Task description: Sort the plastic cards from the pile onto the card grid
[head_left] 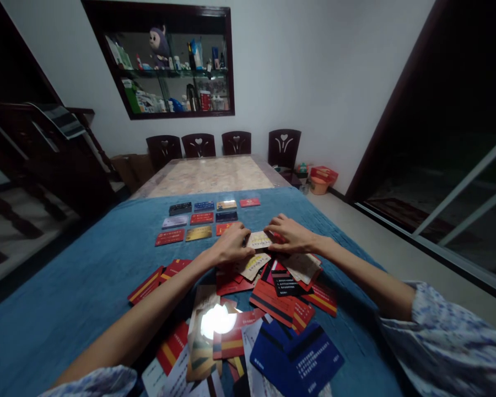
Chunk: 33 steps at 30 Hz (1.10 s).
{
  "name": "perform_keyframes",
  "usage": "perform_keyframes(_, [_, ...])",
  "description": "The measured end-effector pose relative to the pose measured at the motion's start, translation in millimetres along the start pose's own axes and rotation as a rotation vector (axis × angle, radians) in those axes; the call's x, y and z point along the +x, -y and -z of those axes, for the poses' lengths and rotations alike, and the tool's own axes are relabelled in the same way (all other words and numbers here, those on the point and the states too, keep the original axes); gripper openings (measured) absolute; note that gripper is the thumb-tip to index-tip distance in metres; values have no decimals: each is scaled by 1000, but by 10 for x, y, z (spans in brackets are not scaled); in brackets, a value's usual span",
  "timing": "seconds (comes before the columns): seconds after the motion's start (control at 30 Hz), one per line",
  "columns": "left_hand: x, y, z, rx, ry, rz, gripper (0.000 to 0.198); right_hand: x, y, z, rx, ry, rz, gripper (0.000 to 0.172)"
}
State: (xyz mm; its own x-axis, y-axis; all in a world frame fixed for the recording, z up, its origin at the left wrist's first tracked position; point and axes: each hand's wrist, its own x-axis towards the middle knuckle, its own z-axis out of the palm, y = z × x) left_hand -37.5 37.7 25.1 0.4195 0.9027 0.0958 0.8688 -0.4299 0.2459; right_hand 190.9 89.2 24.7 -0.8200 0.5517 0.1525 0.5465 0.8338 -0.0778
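Note:
A cream card with yellow print (259, 240) is held between my two hands above the card pile. The fingers of my left hand (232, 246) are closed on its left edge. My right hand (290, 236) grips its right edge, with part of a red card showing under the fingers. Just below lies another cream card (254, 266). Loose cards overlap beneath and in front of my hands, among them a black card (287, 283), an orange-red card (273, 302) and a blue card (301, 355).
Beyond my left hand, cards lie in rows, including a gold card (199, 232) and a dark card (180, 208). A blue cloth (107, 251) covers the near table; its far end (215, 173) shows bare stone-patterned top. Dark chairs (284, 148) stand behind it.

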Motion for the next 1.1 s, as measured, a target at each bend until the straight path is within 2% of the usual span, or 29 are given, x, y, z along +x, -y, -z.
perform_keyframes(0.17, [216,98,-35,57,-24,54,31,203,-189,3,-35,40,-38,29])
perform_keyframes(0.33, [430,259,-76,79,-54,82,28,393,-346,-8,-58,75,-97,30])
perform_keyframes(0.6, [707,441,-66,70,-76,115,26,617,-411,32,-70,132,-185,25])
perform_keyframes(0.8, [895,524,-69,116,-44,154,23,749,-498,37,-70,158,-241,26])
perform_keyframes(1.1, [1084,531,-22,150,22,212,16,952,-726,-133,-54,153,-290,26])
